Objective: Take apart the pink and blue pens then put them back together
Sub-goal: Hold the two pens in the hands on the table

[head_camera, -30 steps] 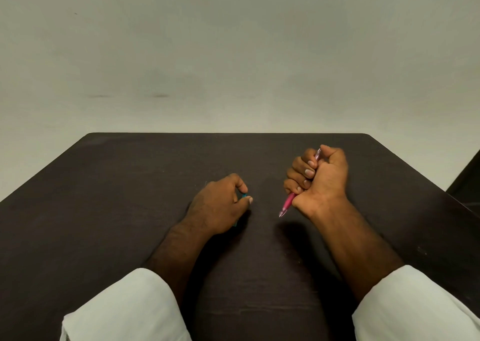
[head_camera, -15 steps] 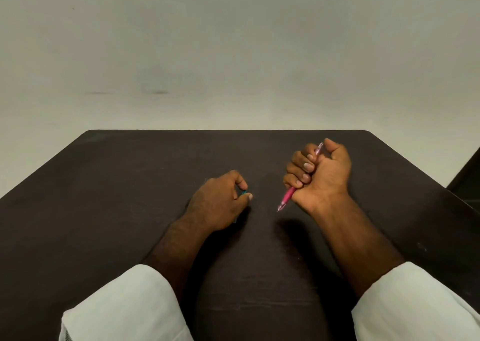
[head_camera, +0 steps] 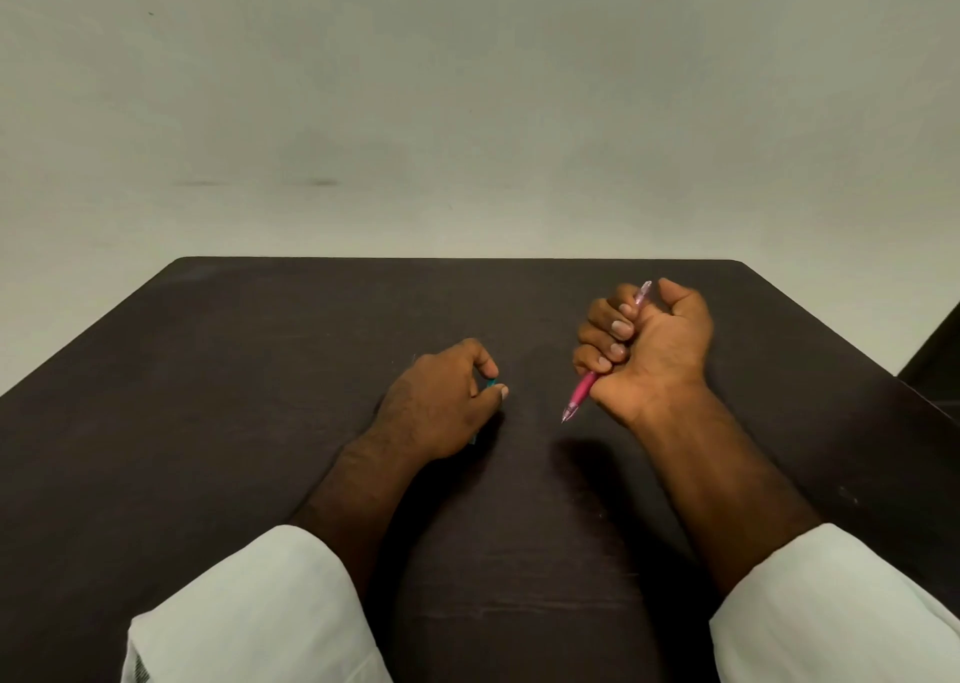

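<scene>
We are clenching our right hand (head_camera: 649, 349) around the slim translucent pink plastic pen (head_camera: 581, 396), with its tip poking out below the little finger. Our left hand (head_camera: 436, 401), lying apart from it on the dark brown table (head_camera: 260, 370), is curling over the teal-blue plastic pen (head_camera: 491, 383) (only slivers are showing, so we cannot tell whether it is whole).

Single head-worn view, wide-angle, looking forward and down over a dark table (head_camera: 208, 422) toward a pale wall (head_camera: 467, 84). The table's far edge falls just above mid-frame, and its sides splay outward toward the camera. The camera is close in: white sleeves (head_camera: 249, 609) fill the bottom corners, with forearms running up from them. The left hand (head_camera: 436, 401) is near frame centre, the right hand (head_camera: 649, 349) right of centre and slightly farther off.
</scene>
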